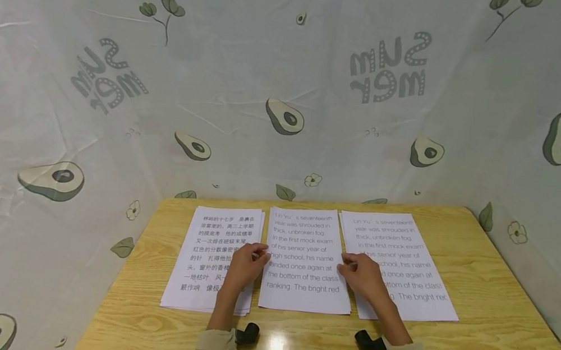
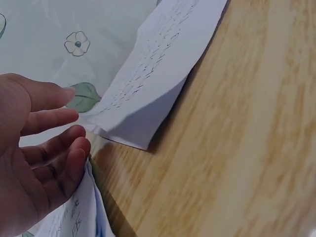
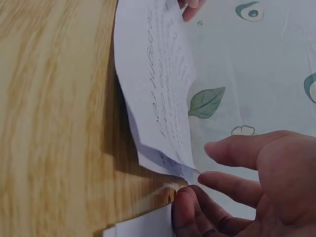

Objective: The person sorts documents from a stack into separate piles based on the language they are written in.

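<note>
A white sheet of large English print (image 1: 302, 261) lies on the wooden table between my two hands. Beside its left edge is my left hand (image 1: 247, 265), over the edge of a stack of papers with Chinese print (image 1: 211, 264). At the right edge my right hand (image 1: 366, 276) hovers over another English-printed stack (image 1: 412, 255). In the left wrist view the thumb stands apart from the fingers (image 2: 54, 118), whose tips are at the sheet's edge (image 2: 143, 118). Likewise, the right wrist view shows a gap between thumb and fingers (image 3: 229, 187) at the sheet's corner (image 3: 163, 158).
The wooden table (image 1: 314, 347) extends in front of the papers and to their right. Behind it hangs a pale curtain (image 1: 249, 82) with avocado prints. Black wrist-worn devices (image 1: 247, 334) sit at both sleeves.
</note>
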`<action>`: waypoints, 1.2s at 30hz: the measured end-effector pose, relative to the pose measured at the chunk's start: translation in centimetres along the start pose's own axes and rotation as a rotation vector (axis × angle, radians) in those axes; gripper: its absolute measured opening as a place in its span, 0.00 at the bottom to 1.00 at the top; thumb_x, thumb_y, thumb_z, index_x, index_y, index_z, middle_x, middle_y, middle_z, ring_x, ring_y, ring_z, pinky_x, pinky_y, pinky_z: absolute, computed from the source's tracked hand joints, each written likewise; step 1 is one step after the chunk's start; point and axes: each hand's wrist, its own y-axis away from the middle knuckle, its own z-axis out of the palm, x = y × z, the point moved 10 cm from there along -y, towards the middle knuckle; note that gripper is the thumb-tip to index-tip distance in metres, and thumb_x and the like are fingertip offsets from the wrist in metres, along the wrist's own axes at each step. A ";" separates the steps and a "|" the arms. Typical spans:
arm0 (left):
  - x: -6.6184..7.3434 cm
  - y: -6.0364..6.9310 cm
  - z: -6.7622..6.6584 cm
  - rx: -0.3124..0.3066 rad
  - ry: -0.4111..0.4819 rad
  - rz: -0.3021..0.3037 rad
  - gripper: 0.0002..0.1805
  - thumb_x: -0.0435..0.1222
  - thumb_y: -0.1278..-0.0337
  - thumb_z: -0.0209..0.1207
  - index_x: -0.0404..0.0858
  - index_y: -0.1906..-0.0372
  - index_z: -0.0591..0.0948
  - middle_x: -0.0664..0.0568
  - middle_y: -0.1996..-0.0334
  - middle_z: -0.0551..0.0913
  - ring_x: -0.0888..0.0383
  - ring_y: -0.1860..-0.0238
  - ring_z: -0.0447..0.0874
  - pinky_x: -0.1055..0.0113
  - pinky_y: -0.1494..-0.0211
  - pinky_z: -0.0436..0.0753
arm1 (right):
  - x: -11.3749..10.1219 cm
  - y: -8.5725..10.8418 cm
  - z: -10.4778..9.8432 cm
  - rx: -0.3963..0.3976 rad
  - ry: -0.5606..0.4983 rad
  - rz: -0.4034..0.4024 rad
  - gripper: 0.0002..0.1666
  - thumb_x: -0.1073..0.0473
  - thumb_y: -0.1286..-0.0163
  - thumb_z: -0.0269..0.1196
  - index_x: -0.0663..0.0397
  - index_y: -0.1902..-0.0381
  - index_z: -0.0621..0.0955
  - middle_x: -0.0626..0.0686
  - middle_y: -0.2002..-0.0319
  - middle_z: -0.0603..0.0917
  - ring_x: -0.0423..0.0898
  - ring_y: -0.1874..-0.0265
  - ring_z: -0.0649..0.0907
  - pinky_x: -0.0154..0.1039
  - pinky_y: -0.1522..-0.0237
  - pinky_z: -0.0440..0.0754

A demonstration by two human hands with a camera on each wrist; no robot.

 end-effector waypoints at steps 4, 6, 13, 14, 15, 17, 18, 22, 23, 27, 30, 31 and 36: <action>0.4 0.1 -0.3 0.005 0.043 -0.009 0.18 0.40 0.29 0.67 0.37 0.41 0.88 0.47 0.55 0.87 0.55 0.57 0.86 0.63 0.57 0.85 | -0.5 0.0 -0.1 0.013 0.004 -0.010 0.26 0.60 0.27 0.68 0.69 0.36 0.83 0.65 0.48 0.87 0.56 0.54 0.88 0.43 0.56 0.85; 0.7 0.2 -0.4 0.010 0.073 -0.009 0.18 0.39 0.29 0.68 0.36 0.41 0.88 0.46 0.55 0.88 0.54 0.57 0.86 0.65 0.60 0.86 | -0.6 0.0 -0.1 0.016 -0.002 -0.014 0.26 0.60 0.28 0.69 0.68 0.35 0.83 0.64 0.48 0.88 0.57 0.52 0.88 0.45 0.54 0.85; 1.0 0.2 -0.2 0.018 0.152 -0.034 0.18 0.36 0.33 0.70 0.36 0.41 0.88 0.45 0.55 0.89 0.55 0.59 0.87 0.66 0.66 0.88 | -0.7 0.0 -0.1 0.020 -0.019 -0.021 0.27 0.64 0.29 0.69 0.67 0.35 0.82 0.60 0.52 0.90 0.51 0.57 0.89 0.40 0.55 0.84; 1.0 0.2 -0.2 0.020 0.155 -0.038 0.18 0.35 0.34 0.70 0.36 0.41 0.87 0.45 0.55 0.89 0.55 0.60 0.87 0.66 0.66 0.88 | -0.7 0.0 -0.1 0.019 -0.021 -0.019 0.27 0.64 0.29 0.69 0.67 0.34 0.82 0.60 0.52 0.90 0.50 0.57 0.89 0.39 0.56 0.84; 1.0 0.2 -0.1 0.021 0.156 -0.040 0.19 0.34 0.34 0.70 0.35 0.41 0.87 0.45 0.55 0.89 0.56 0.60 0.87 0.66 0.66 0.88 | -0.7 0.0 -0.1 0.019 -0.021 -0.017 0.27 0.64 0.29 0.68 0.67 0.34 0.82 0.60 0.53 0.90 0.49 0.58 0.89 0.39 0.56 0.83; 0.9 0.2 -0.1 0.020 0.157 -0.046 0.19 0.33 0.35 0.70 0.35 0.40 0.87 0.45 0.56 0.88 0.56 0.62 0.87 0.66 0.67 0.88 | -0.6 -0.1 -0.2 0.018 -0.025 -0.015 0.27 0.65 0.29 0.68 0.67 0.34 0.82 0.60 0.53 0.90 0.48 0.58 0.88 0.38 0.57 0.83; 0.9 0.2 0.0 0.020 0.156 -0.051 0.20 0.32 0.36 0.70 0.34 0.40 0.87 0.45 0.56 0.88 0.56 0.62 0.87 0.66 0.68 0.88 | -0.5 -0.1 -0.2 0.019 -0.026 -0.015 0.26 0.65 0.29 0.68 0.67 0.34 0.82 0.60 0.53 0.90 0.48 0.58 0.88 0.37 0.57 0.83; 0.7 0.2 0.1 0.022 0.149 -0.054 0.20 0.29 0.38 0.70 0.33 0.41 0.87 0.45 0.57 0.88 0.56 0.62 0.87 0.67 0.69 0.88 | -0.4 -0.1 -0.3 0.023 -0.036 -0.019 0.26 0.65 0.29 0.68 0.66 0.34 0.82 0.60 0.52 0.90 0.49 0.58 0.89 0.37 0.57 0.83; 0.7 0.2 0.0 0.023 0.141 -0.051 0.20 0.28 0.38 0.71 0.33 0.41 0.87 0.44 0.57 0.88 0.56 0.61 0.88 0.67 0.68 0.88 | -0.3 -0.2 -0.3 0.025 -0.040 -0.020 0.26 0.65 0.29 0.68 0.65 0.34 0.83 0.60 0.52 0.90 0.50 0.57 0.89 0.37 0.57 0.84; 0.7 0.1 -0.2 0.030 0.112 -0.048 0.20 0.28 0.39 0.71 0.35 0.41 0.87 0.45 0.57 0.88 0.56 0.60 0.88 0.66 0.63 0.88 | 0.0 -0.3 -0.4 0.026 -0.074 -0.016 0.25 0.65 0.29 0.68 0.64 0.34 0.83 0.61 0.52 0.90 0.52 0.56 0.90 0.36 0.57 0.85; 0.6 0.1 -0.4 0.039 0.099 -0.054 0.20 0.28 0.39 0.72 0.36 0.42 0.88 0.47 0.57 0.89 0.56 0.60 0.87 0.65 0.61 0.88 | 0.6 -0.5 -0.3 0.015 -0.114 -0.004 0.26 0.65 0.28 0.68 0.63 0.33 0.83 0.62 0.51 0.89 0.53 0.54 0.91 0.35 0.59 0.85; 0.5 0.1 -0.5 0.043 0.098 -0.059 0.20 0.28 0.39 0.72 0.36 0.42 0.88 0.47 0.57 0.89 0.56 0.60 0.87 0.65 0.60 0.87 | 0.9 -0.6 -0.3 0.011 -0.130 0.008 0.26 0.65 0.28 0.68 0.63 0.33 0.82 0.61 0.51 0.89 0.53 0.54 0.91 0.34 0.59 0.85; 0.1 0.1 -0.7 0.046 0.121 -0.097 0.21 0.28 0.39 0.72 0.38 0.41 0.88 0.48 0.56 0.89 0.57 0.60 0.86 0.64 0.61 0.87 | 1.8 -0.9 -0.1 -0.011 -0.183 0.050 0.28 0.65 0.27 0.67 0.62 0.31 0.81 0.61 0.50 0.89 0.51 0.54 0.90 0.31 0.60 0.84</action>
